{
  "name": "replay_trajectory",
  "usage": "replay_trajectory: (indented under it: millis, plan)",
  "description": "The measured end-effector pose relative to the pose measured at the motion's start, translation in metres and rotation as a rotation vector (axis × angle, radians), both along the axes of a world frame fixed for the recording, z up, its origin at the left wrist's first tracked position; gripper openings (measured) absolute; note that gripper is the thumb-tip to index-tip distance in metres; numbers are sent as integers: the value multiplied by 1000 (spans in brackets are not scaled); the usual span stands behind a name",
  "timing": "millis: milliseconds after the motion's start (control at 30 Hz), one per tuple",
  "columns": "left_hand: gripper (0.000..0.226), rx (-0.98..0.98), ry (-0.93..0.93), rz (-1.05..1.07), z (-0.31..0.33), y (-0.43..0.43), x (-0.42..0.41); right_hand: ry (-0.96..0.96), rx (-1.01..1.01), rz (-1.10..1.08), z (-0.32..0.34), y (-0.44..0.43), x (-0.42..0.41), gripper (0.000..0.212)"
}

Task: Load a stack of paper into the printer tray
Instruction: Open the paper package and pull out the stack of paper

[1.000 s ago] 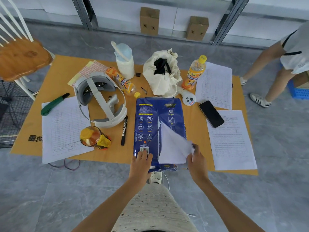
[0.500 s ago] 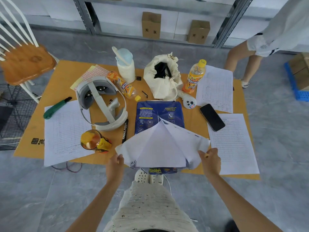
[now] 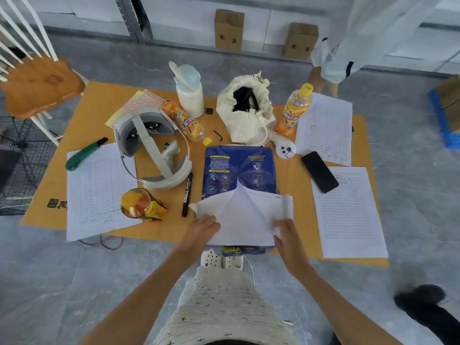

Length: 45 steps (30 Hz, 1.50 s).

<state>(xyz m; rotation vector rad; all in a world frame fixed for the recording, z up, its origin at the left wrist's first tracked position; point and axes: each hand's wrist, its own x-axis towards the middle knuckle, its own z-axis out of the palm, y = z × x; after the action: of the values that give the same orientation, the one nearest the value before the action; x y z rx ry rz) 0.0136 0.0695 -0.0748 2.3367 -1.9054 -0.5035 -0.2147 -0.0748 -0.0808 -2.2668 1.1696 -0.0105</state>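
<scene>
Step in hand, I reckon: still unwrapping the ream, nowhere near loading. The blue paper ream point(image 3: 240, 170) lies flat at bench point(image 3: 293, 180) centre, its near end hanging over the 6 o'clock edge. The white wrapper flaps point(image 3: 239, 217) are peeled open over that end. My left hand point(image 3: 202, 226) rests on the flap at 7 o'clock, fingers spread and flat, not pinching. My right hand point(image 3: 286, 234) sits at the 5 o'clock edge of the flap, fingers loosely curled against the paper; can't tell if it's actually gripping.

Next, prob: get the flaps fully clear, slide both hands under a wad of sheets, lift it out square w/o fanning.

No printer or tray in view anywhere, so where to carry it is unknown. The sheets themselves are hidden under the flaps; the ream's near end is covered too.
</scene>
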Motion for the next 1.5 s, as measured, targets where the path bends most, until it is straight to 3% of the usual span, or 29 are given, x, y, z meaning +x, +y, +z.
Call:
replay_trajectory:
  millis: [100, 167, 300, 400, 667, 800, 1067, 1233, 1500]
  plan:
    - [38, 141, -83, -163, 0, -2, -7, 85, -119, 229, -1, 7, 4, 24]
    - [52, 165, -84, -193, -3, 0, -8, 123, -144, 351, -1, 11, 11, 27]
    - [81, 179, -162, -158, -6, 1, -12, 170, -155, 460, -1, 15, 19, 60]
    - [82, 195, -205, -119, -5, -4, -18, 226, -141, 485, 0, 15, 20, 71]
    - [47, 184, -281, -162, -4, -3, -20, 163, -86, 478, 2, 6, 18, 53]
    - [41, 228, -315, -194, 3, -3, -23, 151, -66, 478, 3, 2, 14, 41]
    - [27, 258, -206, -231, 25, -15, -12, 172, -145, 517, 17, 8, 22, 19]
    - [32, 218, -147, -243, 54, -29, -12, 274, -248, 584, 34, 6, 32, 17]
    - [29, -6, -59, -128, 123, -54, 15, 326, -347, 563, 111, -41, 68, 27]
